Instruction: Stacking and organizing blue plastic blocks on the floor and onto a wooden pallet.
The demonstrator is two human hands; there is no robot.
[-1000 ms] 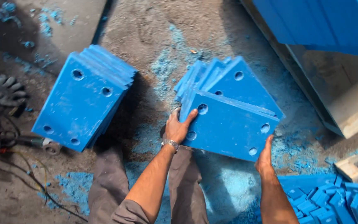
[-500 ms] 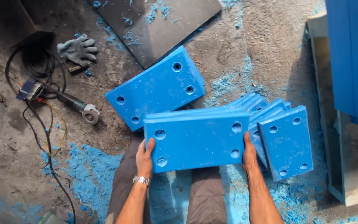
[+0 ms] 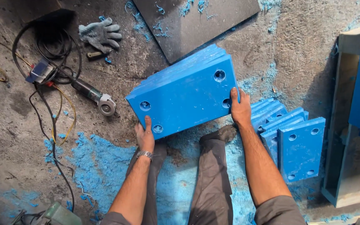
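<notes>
Blue drilled plate (image 3: 186,93) spans between both grips — left hand (image 3: 145,137) pinching near-left edge, right hand (image 3: 240,109) pinching right edge, over the stack.

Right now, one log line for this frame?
left hand: grips plate's lower-left edge | right hand: grips its right edge | blue plate: held over stack | grinder: on floor, left

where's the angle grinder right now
In the head view the angle grinder lies on the concrete floor at left, beside the held blue plate, below the grey glove.
</notes>
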